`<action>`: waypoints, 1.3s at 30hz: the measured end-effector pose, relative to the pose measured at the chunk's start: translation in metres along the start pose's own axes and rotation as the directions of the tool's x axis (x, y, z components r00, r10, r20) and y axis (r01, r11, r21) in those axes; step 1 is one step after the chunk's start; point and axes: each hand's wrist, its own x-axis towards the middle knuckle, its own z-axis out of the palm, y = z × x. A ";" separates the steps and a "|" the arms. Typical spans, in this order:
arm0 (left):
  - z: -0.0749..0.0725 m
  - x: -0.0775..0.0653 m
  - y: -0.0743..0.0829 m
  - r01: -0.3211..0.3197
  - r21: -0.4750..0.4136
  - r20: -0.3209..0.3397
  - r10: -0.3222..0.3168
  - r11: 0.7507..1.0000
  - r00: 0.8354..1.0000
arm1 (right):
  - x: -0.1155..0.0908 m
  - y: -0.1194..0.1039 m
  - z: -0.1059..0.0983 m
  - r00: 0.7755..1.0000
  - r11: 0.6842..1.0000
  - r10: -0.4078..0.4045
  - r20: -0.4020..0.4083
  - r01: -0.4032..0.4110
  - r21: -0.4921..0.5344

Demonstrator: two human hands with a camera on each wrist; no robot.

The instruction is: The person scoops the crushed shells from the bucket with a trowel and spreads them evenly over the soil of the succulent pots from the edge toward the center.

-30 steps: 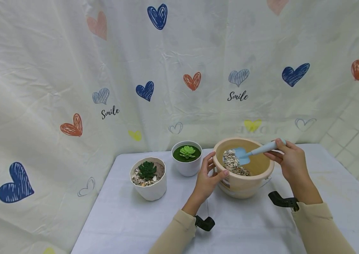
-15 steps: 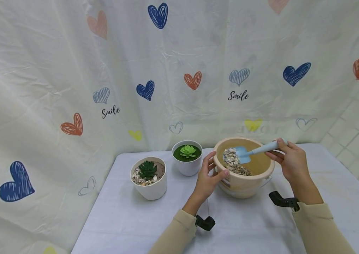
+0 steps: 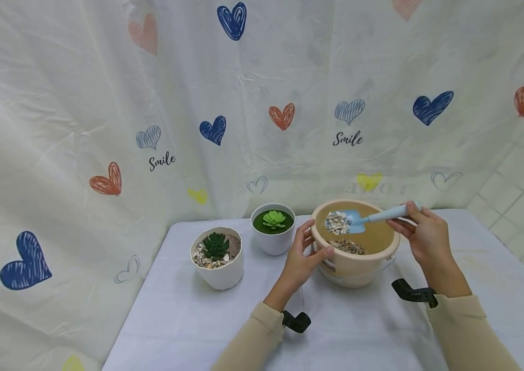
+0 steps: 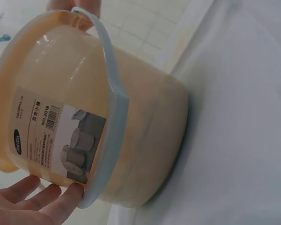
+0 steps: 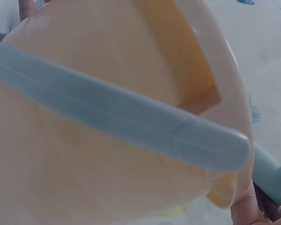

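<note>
In the head view my left hand (image 3: 300,262) grips the left side of a peach plastic bucket (image 3: 359,267), its thumb toward the front. The left wrist view shows the bucket's printed label (image 4: 56,136) and pale blue handle (image 4: 113,108), with fingertips against the wall. My right hand (image 3: 425,238) pinches the handle of a light blue toy shovel (image 3: 388,214) over the bucket's right rim. Small pale stones (image 3: 337,222) load the shovel's blade, inside the bucket's mouth. Below it lies more gravel (image 3: 349,247). The bucket wall hides most of the right hand in the right wrist view.
Left of the bucket stand a white pot (image 3: 220,273) with a dark green succulent and pebbles, and a smaller white pot (image 3: 274,242) with a light green succulent. A white cloth (image 3: 173,319) covers the table. Behind hangs a heart-printed curtain (image 3: 243,77).
The loaded shovel has risen slightly and levelled, so a gap now shows between its stones and the gravel below. Both hands keep their holds; the view has shifted a little.
</note>
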 end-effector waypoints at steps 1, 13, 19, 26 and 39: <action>-0.001 0.000 0.001 0.001 0.014 -0.001 -0.001 1.000 1.000 | 0.000 0.000 0.001 1.000 1.000 -0.003 0.001 0.003 0.003; -0.031 -0.017 0.028 -0.045 0.180 0.003 0.045 0.983 0.999 | -0.007 -0.006 0.023 0.998 0.997 -0.009 0.063 0.004 0.072; -0.059 -0.033 0.050 -0.107 0.249 -0.025 0.117 0.963 0.993 | -0.010 -0.007 0.044 0.995 0.999 0.015 0.094 -0.019 0.044; -0.111 -0.051 0.073 -0.230 0.396 -0.136 0.305 0.889 0.943 | -0.008 0.001 0.066 0.992 0.998 0.051 0.119 -0.053 0.020; -0.213 -0.083 0.068 -0.091 0.574 -0.334 0.335 0.814 0.881 | -0.014 0.024 0.104 0.979 0.991 0.134 0.151 -0.132 -0.019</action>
